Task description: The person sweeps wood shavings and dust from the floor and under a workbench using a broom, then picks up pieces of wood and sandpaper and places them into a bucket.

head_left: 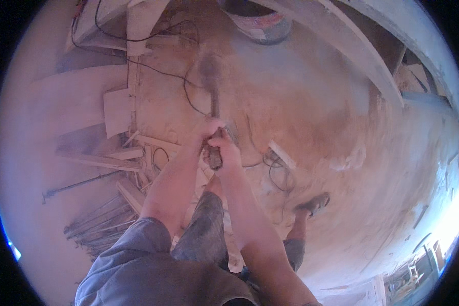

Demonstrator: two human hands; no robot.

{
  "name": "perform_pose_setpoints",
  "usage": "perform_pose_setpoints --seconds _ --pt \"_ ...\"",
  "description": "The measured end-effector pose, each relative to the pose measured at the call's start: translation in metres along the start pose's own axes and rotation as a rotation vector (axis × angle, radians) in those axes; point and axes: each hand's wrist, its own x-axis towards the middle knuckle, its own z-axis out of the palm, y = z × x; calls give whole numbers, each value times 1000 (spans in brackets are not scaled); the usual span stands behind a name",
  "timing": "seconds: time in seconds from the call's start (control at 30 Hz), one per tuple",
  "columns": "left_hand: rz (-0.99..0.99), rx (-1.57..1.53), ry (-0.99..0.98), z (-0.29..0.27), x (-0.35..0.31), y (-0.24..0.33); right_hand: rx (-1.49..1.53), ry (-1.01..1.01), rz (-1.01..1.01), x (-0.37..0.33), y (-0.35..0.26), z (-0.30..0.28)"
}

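Both my hands are closed around a dusty, long-bodied tool (214, 104) held out in front of me. Its narrow shaft runs away from me to a blurred, round dark head (210, 69), and its thick rear end (215, 159) sticks out toward my body. My left hand (211, 128) wraps the body on the far side. Just nearer and to the right, my right hand (226, 149) grips it too, fingers curled over the top. A dark cord (191, 97) reaches the tool from the left. Dust haze blurs the head, so its exact kind cannot be told.
A dusty bucket (262, 25) stands at the far side. Wood offcuts (130, 155) and thin rods (99, 222) lie at left. Coiled cable (279, 176) and a pale block (282, 154) sit right of my hands, near my sandalled foot (317, 205). A curved structure (362, 46) rises far right.
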Motion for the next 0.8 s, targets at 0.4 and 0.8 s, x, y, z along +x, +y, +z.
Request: perform_pose_setpoints --seconds 0.4,0.8 --pt "-193 490 -255 283 -131 -39 287 386 -214 -226 -1 -136" --pt "-53 574 -504 433 -208 -116 190 720 -408 -369 22 -230"
